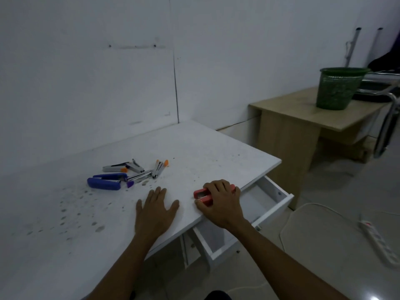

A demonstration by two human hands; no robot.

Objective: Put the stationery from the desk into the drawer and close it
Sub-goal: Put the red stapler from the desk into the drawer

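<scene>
A red stapler [203, 196] lies on the white desk [194, 152] near its right front edge, and my right hand [220, 202] is closed over it. Flat on the desk just to the left rests my left hand [157, 210], fingers spread, holding nothing. Further back on the desk lies a pile of staplers: a blue one [106, 181] and several metal ones with orange tips [138, 169]. Under the desk's right edge the white drawer [272, 202] stands pulled out, and the part of its inside that I can see holds nothing.
A wooden side table [303, 118] with a green mesh bin [337, 89] stands to the right, beside a metal chair frame [387, 126]. A power strip [378, 239] and its white cable lie on the floor. The desk surface at left is stained.
</scene>
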